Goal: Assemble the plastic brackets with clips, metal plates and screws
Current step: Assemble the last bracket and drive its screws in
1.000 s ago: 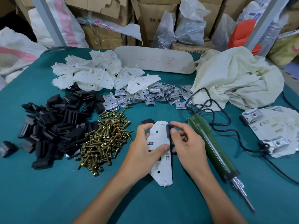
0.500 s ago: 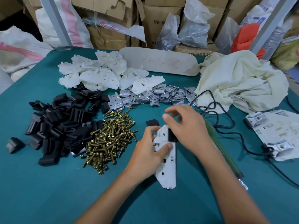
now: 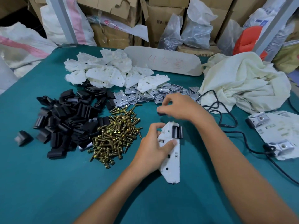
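Nearest, on the teal table [image 3: 48, 183]: white bracket [image 3: 172, 165] gripped by left hand [image 3: 153, 149], thumb across its face, seated clip [image 3: 177, 132] on its far end. Just beyond, loose black clip [image 3: 161, 113] pinched in right hand [image 3: 179, 107], blurred. To the left, brass screws [image 3: 116, 136] and pile of black clips [image 3: 69, 117]. Farthest, metal plates [image 3: 152, 95], then heap of white brackets [image 3: 106, 73].

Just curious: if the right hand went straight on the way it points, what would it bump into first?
Probably the heap of metal plates just beyond the right hand, which points away and left with a black clip at its fingertips. Height is unclear; it might pass over.
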A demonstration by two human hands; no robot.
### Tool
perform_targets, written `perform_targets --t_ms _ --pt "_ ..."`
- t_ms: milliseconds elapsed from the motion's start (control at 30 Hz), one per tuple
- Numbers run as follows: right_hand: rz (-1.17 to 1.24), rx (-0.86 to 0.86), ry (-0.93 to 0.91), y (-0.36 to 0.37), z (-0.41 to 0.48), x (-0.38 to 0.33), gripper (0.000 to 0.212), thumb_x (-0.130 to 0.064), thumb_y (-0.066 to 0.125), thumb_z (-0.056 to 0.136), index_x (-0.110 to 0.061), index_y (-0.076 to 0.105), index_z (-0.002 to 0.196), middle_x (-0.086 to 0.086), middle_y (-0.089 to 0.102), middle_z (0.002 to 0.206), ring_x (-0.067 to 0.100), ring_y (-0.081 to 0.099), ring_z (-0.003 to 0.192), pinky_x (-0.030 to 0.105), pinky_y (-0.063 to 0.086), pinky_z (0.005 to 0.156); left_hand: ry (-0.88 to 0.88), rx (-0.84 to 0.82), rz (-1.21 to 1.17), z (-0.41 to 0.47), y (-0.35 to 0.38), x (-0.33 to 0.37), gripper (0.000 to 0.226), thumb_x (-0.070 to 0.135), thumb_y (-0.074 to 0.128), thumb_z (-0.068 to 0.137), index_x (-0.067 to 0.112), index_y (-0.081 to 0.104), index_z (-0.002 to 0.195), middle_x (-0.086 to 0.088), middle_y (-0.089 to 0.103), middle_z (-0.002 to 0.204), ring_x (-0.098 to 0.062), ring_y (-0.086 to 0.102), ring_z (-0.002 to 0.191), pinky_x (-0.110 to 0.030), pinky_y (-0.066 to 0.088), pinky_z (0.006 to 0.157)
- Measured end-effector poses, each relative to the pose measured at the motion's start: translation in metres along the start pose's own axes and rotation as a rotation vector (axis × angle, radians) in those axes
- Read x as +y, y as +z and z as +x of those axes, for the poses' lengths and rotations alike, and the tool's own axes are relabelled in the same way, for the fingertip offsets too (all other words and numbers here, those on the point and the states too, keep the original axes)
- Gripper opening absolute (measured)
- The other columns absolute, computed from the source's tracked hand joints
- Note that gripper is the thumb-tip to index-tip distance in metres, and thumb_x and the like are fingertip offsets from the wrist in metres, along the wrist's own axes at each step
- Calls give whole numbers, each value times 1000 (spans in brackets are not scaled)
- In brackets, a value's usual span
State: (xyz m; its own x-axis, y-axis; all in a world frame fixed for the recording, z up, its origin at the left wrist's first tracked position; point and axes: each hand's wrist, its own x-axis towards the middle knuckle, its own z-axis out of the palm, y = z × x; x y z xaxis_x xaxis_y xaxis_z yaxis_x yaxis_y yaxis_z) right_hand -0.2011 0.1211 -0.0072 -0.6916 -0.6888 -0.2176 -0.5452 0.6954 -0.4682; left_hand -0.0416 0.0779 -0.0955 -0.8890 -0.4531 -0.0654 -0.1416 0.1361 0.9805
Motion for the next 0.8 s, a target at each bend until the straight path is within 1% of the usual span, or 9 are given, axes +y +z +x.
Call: perform_targets --t_ms 67,133,233,300,367,467,633,700,800 --pt "222 104 -38 -10 -25 16 28 -56 73 75 -34 72 94 -2 76 88 22 71 87 43 61 82 -3 19 -63 1 0 0 43 39 74 83 50 46 113 8 70 106 -15 72 94 -51 56 86" --pt "431 153 -77 -14 -59 33 36 -62 75 71 -40 73 100 -1 76 86 22 73 85 46 63 82 -4 36 -109 2 0 0 48 37 76 82 45 47 120 3 69 109 -18 71 98 -52 55 89" --pt "753 86 -111 0 -113 57 39 -42 93 70 -34 77 104 -4 74 86 16 71 73 25 60 74 -25 65 -172 5 -1 -1 54 31 79 83 36 48 126 1 70 109 -17 71 98 -48 56 91" --pt "938 27 -56 19 -139 68 39 -28 92 64 -26 80 102 -3 71 85 16 70 69 21 57 71 -45 82 -206 7 -3 -1 50 24 79 86 35 49 125 5 72 106 -14 73 94 -44 59 88" --pt "1061 26 50 37 -154 79 41 -26 88 60 -23 81 101 2 72 82 19 70 69 20 57 69 -59 85 -242 8 -4 -1 49 20 77 87 32 50 126 3 72 106 -14 73 91 -38 61 81" --pt "1098 26 132 54 -162 86 42 -27 84 63 -28 82 105 1 74 80 18 71 75 19 56 74 -73 87 -283 7 -5 1 49 17 77 89 27 50 129 -1 72 108 -17 73 92 -34 61 75" --pt "1122 -44 152 64 -157 75 33 -20 77 82 -24 79 114 7 80 98 14 71 79 20 56 74 -78 83 -324 6 -7 3 48 15 76 89 24 51 130 -7 72 109 -25 73 95 -44 61 81" --pt "1116 -68 171 66 -155 71 27 -12 70 94 -19 74 119 12 79 95 18 69 73 22 57 70 -81 86 -334 4 -7 4 49 16 76 90 25 51 131 -6 72 108 -24 73 94 -42 61 80" --pt "1131 -85 184 71 -154 66 23 -8 63 100 -16 70 121 13 77 89 17 71 77 26 60 70 -71 100 -326 4 -8 4 49 18 75 90 25 50 132 -5 72 108 -22 73 94 -38 61 79"
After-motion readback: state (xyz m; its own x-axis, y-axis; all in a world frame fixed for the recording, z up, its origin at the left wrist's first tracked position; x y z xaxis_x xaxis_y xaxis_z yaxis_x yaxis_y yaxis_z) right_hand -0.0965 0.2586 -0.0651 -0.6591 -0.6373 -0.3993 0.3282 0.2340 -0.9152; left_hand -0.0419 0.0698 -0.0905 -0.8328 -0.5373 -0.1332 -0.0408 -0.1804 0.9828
